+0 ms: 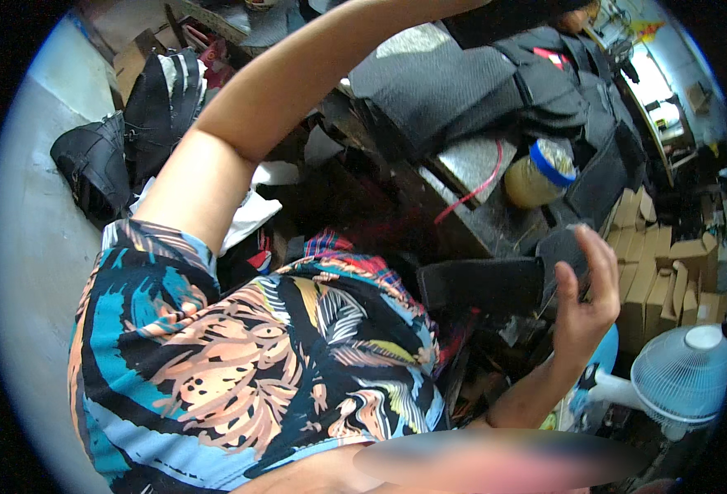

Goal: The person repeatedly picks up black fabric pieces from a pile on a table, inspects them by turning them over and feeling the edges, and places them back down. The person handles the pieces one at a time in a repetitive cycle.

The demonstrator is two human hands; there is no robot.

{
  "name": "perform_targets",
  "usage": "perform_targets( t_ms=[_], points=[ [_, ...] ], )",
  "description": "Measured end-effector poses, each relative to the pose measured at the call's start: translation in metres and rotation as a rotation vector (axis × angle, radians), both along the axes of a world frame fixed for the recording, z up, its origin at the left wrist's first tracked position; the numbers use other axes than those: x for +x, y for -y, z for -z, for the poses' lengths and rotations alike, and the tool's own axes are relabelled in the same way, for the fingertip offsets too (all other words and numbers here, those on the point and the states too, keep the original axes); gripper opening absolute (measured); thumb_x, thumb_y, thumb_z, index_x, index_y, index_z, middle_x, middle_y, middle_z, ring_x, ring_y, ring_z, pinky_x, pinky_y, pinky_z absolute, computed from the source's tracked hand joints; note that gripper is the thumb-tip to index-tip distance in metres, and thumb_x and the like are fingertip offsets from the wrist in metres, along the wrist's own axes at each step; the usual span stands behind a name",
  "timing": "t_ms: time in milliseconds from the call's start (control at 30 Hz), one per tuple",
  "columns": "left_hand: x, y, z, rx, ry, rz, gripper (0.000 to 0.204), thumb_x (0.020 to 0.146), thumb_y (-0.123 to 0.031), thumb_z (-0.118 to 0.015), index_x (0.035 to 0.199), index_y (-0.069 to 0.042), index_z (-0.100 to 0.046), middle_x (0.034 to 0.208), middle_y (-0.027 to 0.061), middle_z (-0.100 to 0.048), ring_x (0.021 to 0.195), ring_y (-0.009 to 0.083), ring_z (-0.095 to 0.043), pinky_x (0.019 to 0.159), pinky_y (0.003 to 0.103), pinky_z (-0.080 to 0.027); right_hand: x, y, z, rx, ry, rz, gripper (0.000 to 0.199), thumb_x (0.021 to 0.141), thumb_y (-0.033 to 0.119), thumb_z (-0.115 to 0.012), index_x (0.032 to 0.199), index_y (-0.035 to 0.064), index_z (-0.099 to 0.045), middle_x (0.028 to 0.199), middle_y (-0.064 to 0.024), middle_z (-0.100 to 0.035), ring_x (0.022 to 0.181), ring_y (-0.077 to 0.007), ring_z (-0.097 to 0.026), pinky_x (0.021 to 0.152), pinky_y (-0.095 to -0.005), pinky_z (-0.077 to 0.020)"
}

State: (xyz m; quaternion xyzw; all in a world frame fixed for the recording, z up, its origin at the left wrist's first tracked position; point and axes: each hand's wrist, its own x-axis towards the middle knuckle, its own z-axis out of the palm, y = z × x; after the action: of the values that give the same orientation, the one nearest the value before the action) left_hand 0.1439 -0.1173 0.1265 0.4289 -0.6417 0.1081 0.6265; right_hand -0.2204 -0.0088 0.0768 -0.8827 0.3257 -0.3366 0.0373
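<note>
My right hand (590,300) is raised at the right, above the dark floor clutter. Its thumb and fingers point up and stand apart, with nothing seen between them. Near its fingertips are a black fabric panel (483,284) and a jar (536,177) of yellowish stuff with a blue rim. My left forearm (322,70) reaches up across the top, and the hand itself is cut off by the upper edge. Beside the wrist is a flat black piece (503,20); whether the left hand holds it cannot be seen. Below lies a heap of black ribbed fabric pieces (446,86).
A pink-red cord (470,198) lies across the worktop by the jar. Cardboard pieces (660,263) are stacked at the right, with a white and blue fan (684,379) below them. Black bags (104,165) lean at the left by a pale wall (30,272).
</note>
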Motion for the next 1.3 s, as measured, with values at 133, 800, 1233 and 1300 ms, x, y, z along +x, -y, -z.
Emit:
perform_targets(
  t_ms=[133, 800, 1233, 1300],
  points=[
    [-0.046, -0.053, 0.021, 0.285, 0.421, 0.517, 0.025, 0.084, -0.011, -0.069, 0.105, -0.001, -0.061, 0.091, 0.0165, -0.068, 0.084, 0.0288, -0.068, 0.074, 0.039, -0.052, -0.004, 0.004, 0.012, 0.028, 0.188, 0.036, 0.034, 0.088, 0.011, -0.07, 0.12, -0.001, -0.067, 0.116, -0.0134, -0.07, 0.111, -0.0268, -0.065, 0.106, -0.0402, -0.0423],
    [-0.101, -0.07, 0.123, 0.343, 1.192, 0.137, 0.026, 0.083, -0.016, -0.062, 0.105, -0.02, -0.076, 0.099, 0.0099, -0.06, 0.091, 0.0254, -0.067, 0.07, 0.036, -0.057, -0.005, 0.045, 0.086, 0.442, 0.109, 0.064, 0.023, 0.09, 0.004, -0.061, 0.111, 0.0017, -0.071, 0.109, -0.0118, -0.07, 0.102, -0.0227, -0.066, 0.092, -0.032, -0.0488],
    [-0.098, -0.069, 0.119, 0.34, 1.175, 0.074, 0.015, 0.08, -0.012, -0.07, 0.092, -0.015, -0.078, 0.103, 0.0105, -0.069, 0.091, 0.0252, -0.072, 0.075, 0.034, -0.059, 0.02, 0.06, 0.087, 0.298, 0.001, 0.024, 0.025, 0.091, 0.007, -0.061, 0.114, 0.0071, -0.071, 0.107, -0.0097, -0.067, 0.102, -0.0225, -0.064, 0.091, -0.0323, -0.0487],
    [-0.096, -0.069, 0.124, 0.359, 1.113, 0.079, 0.017, 0.082, -0.012, -0.068, 0.096, -0.017, -0.078, 0.107, 0.0104, -0.068, 0.096, 0.0252, -0.07, 0.077, 0.034, -0.059, 0.017, 0.056, 0.084, 0.3, 0.167, -0.026, 0.024, 0.089, 0.007, -0.062, 0.112, 0.0078, -0.071, 0.104, -0.0107, -0.067, 0.101, -0.0259, -0.064, 0.091, -0.0351, -0.0489]
  ],
)
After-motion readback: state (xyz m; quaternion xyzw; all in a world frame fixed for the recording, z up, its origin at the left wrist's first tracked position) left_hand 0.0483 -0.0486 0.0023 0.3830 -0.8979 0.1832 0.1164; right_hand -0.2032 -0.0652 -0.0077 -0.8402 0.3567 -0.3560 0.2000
